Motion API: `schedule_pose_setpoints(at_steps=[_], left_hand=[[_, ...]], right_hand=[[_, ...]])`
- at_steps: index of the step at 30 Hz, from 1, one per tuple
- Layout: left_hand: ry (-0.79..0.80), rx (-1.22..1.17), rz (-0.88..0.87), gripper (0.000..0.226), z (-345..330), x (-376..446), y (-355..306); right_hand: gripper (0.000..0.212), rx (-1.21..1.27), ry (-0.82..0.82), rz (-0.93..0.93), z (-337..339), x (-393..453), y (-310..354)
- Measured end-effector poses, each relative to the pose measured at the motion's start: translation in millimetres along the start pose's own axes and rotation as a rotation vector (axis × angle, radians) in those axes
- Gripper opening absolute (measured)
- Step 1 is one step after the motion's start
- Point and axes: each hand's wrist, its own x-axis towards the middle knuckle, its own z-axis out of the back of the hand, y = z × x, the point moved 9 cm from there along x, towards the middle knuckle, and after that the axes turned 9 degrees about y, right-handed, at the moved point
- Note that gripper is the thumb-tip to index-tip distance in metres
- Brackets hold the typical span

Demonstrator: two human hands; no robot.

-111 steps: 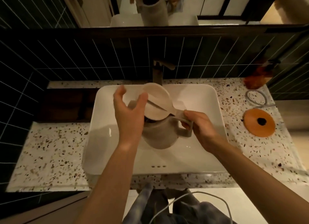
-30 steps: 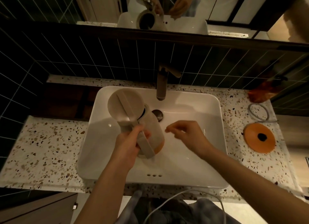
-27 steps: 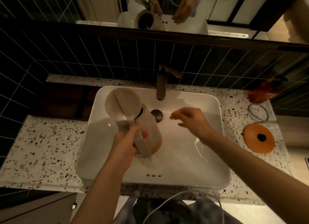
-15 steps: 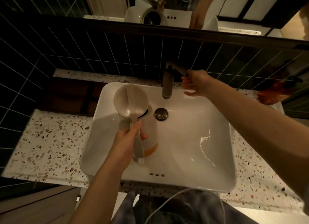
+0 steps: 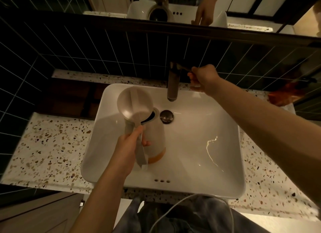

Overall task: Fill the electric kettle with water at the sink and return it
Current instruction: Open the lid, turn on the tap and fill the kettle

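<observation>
Evidently the step in hand is getting the water started. The left hand (image 5: 127, 150) is wrapped around the handle of the kettle (image 5: 152, 135), a firm closed grip that holds the pale body with its orange base band inside the white sink (image 5: 224, 172). The kettle's lid (image 5: 135, 105) stands flipped open, tilted toward the left, and only a dark sliver of the mouth shows beneath it. The right hand (image 5: 202, 78) is up at the back of the basin, its fingers curled shut on the lever of the faucet (image 5: 172, 81). No stream is visible from the spout, so the tap looks not yet running, though the dim light makes that hard to be sure of.

The kettle's opening sits to the left of the spout and just beside the drain (image 5: 166, 116), not under the outlet. The next move, as judged from this, calls for working the lever while sliding the kettle rightward and toward the wall so that its mouth lines up beneath the spout, with the lid kept clear of the falling water. After filling, the kettle has to go back to its base, which is not in view on the speckled bench (image 5: 52, 151).
</observation>
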Motion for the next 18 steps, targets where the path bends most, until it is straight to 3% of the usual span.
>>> schedule_pose_setpoints(at_steps=[9,18], left_hand=[[-0.062,0.033,0.013,0.029,9.3,8.5,0.9],[-0.126,0.293,-0.036,0.05,7.9,21.6,-16.5]], right_hand=[[0.016,-0.011,-0.005,0.043,1.0,3.8,12.5],[0.027,-0.028,0.054,0.062,1.7,-1.9,6.9]])
